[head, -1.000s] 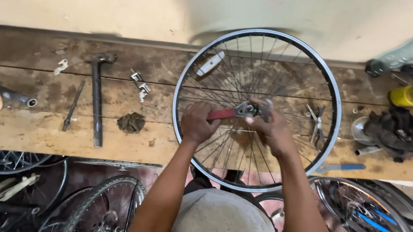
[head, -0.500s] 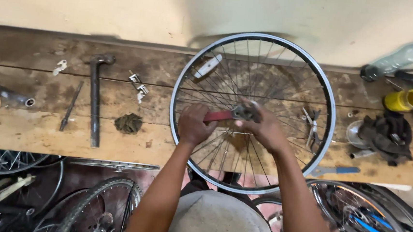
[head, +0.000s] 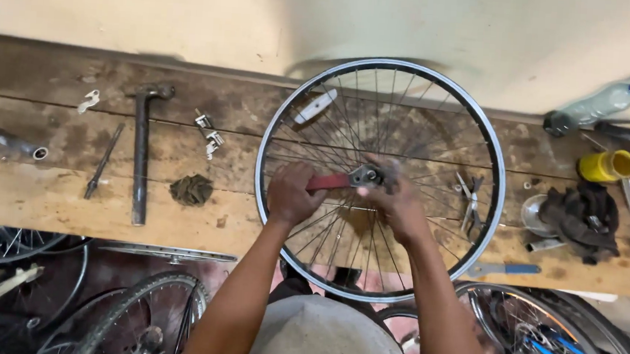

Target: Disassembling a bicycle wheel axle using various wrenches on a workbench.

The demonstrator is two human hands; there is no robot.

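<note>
At the middle of the tabletop [head: 47, 203], straddling its near edge, the spoked bicycle wheel [head: 380, 180] lies flat with its rim overhanging toward me. My left hand [head: 293, 195] has its fingers clamped around the red-handled wrench [head: 340, 180], whose head sits at the hub [head: 374, 175]. My right hand [head: 400, 205] is on the hub too, but it is blurred, so I cannot tell whether its fingers are closed on the axle or only pressed against it. Compared with a second ago the wrench handle points much the same way and both hands sit in the same spot; only the blur on the right hand is new, which I read as a quick turning at the hub while the left holds the wrench steady. Toward the left end lie a long hammer-like bar [head: 140, 157] and a dark rag [head: 191, 189]; at the right end stand a yellow cup [head: 605, 165] and a clear bottle [head: 598, 106].
</note>
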